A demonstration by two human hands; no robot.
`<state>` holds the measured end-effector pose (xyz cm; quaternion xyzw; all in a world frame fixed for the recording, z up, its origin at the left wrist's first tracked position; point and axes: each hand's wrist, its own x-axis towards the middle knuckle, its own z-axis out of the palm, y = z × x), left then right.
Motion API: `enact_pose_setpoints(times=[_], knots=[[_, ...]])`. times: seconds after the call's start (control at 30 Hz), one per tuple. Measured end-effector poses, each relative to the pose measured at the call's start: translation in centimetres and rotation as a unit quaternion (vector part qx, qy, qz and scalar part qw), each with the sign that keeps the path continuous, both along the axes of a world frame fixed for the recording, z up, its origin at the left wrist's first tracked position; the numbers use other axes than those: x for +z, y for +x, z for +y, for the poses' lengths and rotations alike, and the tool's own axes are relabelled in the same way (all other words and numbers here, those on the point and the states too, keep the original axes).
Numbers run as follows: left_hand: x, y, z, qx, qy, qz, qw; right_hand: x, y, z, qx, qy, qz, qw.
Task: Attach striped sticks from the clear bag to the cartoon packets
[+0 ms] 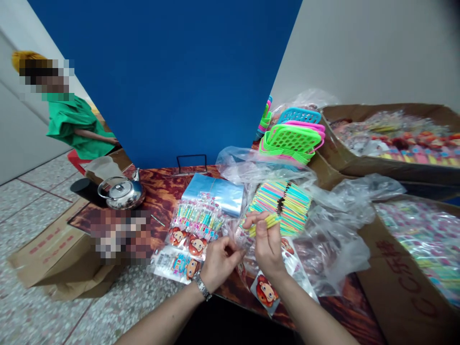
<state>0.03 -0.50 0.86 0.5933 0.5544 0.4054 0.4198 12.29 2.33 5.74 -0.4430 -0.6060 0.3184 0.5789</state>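
My right hand grips a small bunch of thin yellow sticks, with the fingers closed round them. Just left of it, my left hand, with a metal watch on the wrist, pinches the edge of a clear plastic bag. Behind the right hand lies a big pile of yellow, pink and blue-green sticks on clear plastic. Filled printed bags with a red-haired cartoon face lie left of my hands. More printed bags sit beneath my right wrist, partly covered by it.
A stack of blue clear sleeves lies behind the filled bags. Green, pink and blue plastic baskets stand at the back right. Open cartons flank the table's right side. A metal kettle stands left; a person in green is beyond.
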Motion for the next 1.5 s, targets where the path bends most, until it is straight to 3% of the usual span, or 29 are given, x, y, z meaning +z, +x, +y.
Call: enact_pose_setpoints(times=[0.2,0.4,0.5,0.63,0.83,0.97,1.07,1.37,1.5], knots=[[0.6,-0.2,0.2,-0.007,0.002,-0.005,1.0,-1.0,0.7,-0.9,0.034,-0.01,-0.123,0.992],[1.5,-1.3,0.6,-0.044,0.101,0.05,0.993,0.3,3.2,-0.6,0.05,0.03,-0.21,0.976],[1.6,-1.7,0.7,-0.063,0.13,0.056,0.988,1.1,3.9,-0.1,0.06,0.086,-0.281,0.954],[1.5,-1.9,0.6,-0.061,0.178,0.049,0.981,1.4,4.0,0.3,0.024,0.161,-0.33,0.93],[1.1,-1.9,0.5,-0.069,0.207,0.055,0.974,1.6,4.0,-0.1,0.058,0.221,-0.408,0.884],[1.2,-2.1,0.4,-0.081,0.207,0.06,0.973,2.2,4.6,0.0,0.074,0.189,-0.391,0.898],[1.4,-2.1,0.4,-0.084,0.209,0.064,0.972,2.4,4.6,0.2,0.102,0.195,-0.403,0.888],[1.8,-2.2,0.0,-0.091,0.19,0.078,0.974,1.6,3.5,0.3,0.134,0.182,-0.391,0.892],[2.3,-4.6,1.3,-0.042,0.141,0.14,0.979,1.1,4.7,0.4,0.096,0.106,-0.346,0.927]])
